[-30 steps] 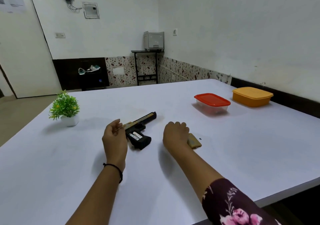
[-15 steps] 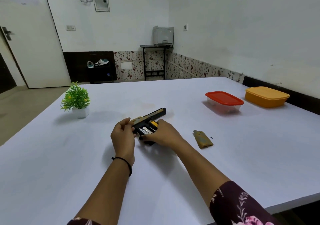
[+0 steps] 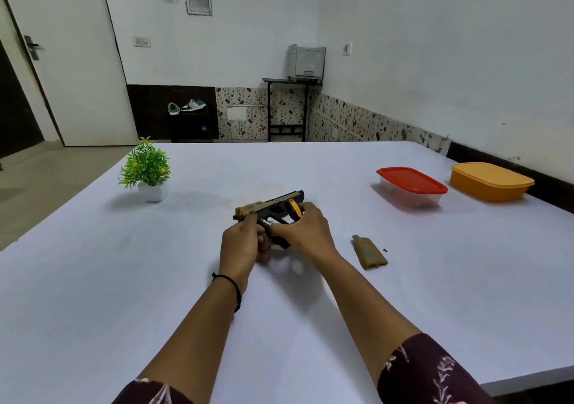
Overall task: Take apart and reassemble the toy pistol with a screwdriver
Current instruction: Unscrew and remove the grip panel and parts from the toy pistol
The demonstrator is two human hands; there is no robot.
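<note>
Right at the middle of the white tabletop [image 3: 93,279] the toy pistol [image 3: 269,209] is held by both hands. Its gold and black barrel is pointed toward 2 o'clock, away from the person. The left hand [image 3: 240,248] is curled around the back end and grip of the toy pistol, so it is grasped there. The right hand [image 3: 302,232] is closed around a screwdriver [image 3: 293,207] with a yellow and black handle, and the handle is seen sticking up over the pistol's body. The tip of the screwdriver is hidden by the fingers, so where it touches cannot be told. Something white is seen in the open grip, but it is too blurred to tell what it is. A thin black band [image 3: 234,291] is worn on the left wrist. At 3 o'clock from the hands, a gold cover piece [image 3: 369,253] is laid flat on the tabletop, apart from the pistol. Just beside that piece, a tiny dark screw [image 3: 385,250] is seen. Farther off at 2 o'clock, a clear box with a red lid [image 3: 411,186] is set down, and an orange box [image 3: 490,181] is placed next to it. At 10 o'clock, a small green plant in a white pot [image 3: 146,170] is stood well apart from the hands.
</note>
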